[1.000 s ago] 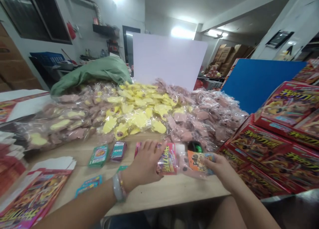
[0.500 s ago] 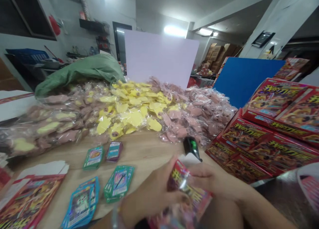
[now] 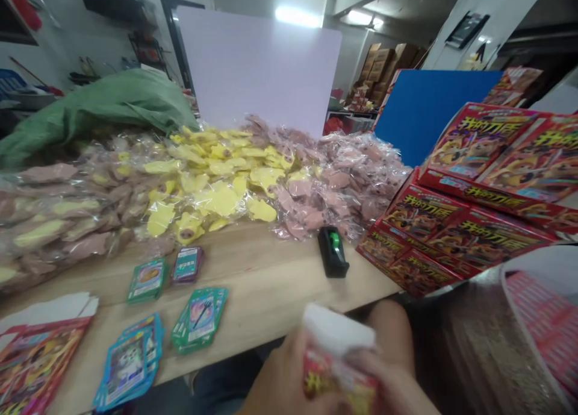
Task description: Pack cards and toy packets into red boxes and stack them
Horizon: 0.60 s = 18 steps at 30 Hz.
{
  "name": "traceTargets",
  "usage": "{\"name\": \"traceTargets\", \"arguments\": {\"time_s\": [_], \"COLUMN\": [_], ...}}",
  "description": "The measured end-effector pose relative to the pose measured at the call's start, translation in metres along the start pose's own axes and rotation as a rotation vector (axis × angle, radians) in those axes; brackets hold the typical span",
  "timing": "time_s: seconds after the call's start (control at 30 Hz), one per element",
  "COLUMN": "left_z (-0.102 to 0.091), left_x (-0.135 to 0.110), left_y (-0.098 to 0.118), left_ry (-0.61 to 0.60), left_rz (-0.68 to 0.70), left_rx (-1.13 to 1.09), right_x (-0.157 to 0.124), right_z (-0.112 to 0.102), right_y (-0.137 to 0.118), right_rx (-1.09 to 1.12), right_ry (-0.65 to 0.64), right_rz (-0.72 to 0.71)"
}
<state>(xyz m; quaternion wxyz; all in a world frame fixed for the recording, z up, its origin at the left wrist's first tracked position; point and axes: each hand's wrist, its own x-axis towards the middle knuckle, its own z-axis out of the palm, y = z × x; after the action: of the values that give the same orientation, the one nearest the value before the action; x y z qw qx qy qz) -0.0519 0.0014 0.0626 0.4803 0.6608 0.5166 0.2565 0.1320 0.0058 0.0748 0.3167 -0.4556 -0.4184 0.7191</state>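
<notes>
Both my hands are low at the bottom edge, off the front of the wooden table [image 3: 271, 282]. My left hand [image 3: 282, 382] and my right hand [image 3: 392, 382] are closed together around a small red printed box [image 3: 336, 358] with a white open flap on top. The image is blurred there, and what is inside the box is hidden. On the table lie several stacks of cards: a blue stack [image 3: 130, 361], a green stack [image 3: 201, 318] and two smaller stacks [image 3: 147, 279] farther back.
A big heap of clear-bagged yellow and pink toys [image 3: 217, 180] covers the back of the table. A black tape dispenser [image 3: 333, 252] stands near the right edge. Finished red boxes [image 3: 469, 210] are stacked at right; flat red cartons [image 3: 31, 367] lie at left.
My hands have pulled the red box off the table toward my lap. The cards that my left hand covered now show. The camera has tilted down and to the right.
</notes>
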Motion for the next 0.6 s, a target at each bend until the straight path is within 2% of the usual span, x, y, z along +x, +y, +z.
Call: {"name": "traceTargets", "arguments": {"time_s": [0.1, 0.17, 0.23, 0.37, 0.5, 0.6], "left_z": [0.021, 0.029, 0.031, 0.026, 0.022, 0.023], "left_x": [0.006, 0.003, -0.002, -0.012, -0.018, -0.022], "left_y": [-0.018, -0.024, -0.026, -0.025, -0.029, -0.032], "left_ry": [0.062, 0.137, 0.179, 0.155, 0.112, 0.112], "left_rz": [-0.121, -0.152, -0.155, -0.115, -0.079, -0.072], "left_rx": [-0.132, -0.220, -0.233, -0.166, -0.188, -0.218], "right_x": [0.011, 0.015, 0.018, 0.021, 0.024, 0.015], "right_z": [-0.009, -0.010, -0.006, 0.006, 0.009, 0.015], "right_y": [-0.003, -0.008, -0.012, -0.016, -0.026, -0.034], "right_rx": [-0.018, -0.191, -0.402, -0.743, -0.736, -0.747], "right_ry": [-0.062, -0.123, -0.150, -0.198, -0.262, -0.427], "right_rz": [0.054, -0.008, -0.094, -0.234, -0.221, -0.173]}}
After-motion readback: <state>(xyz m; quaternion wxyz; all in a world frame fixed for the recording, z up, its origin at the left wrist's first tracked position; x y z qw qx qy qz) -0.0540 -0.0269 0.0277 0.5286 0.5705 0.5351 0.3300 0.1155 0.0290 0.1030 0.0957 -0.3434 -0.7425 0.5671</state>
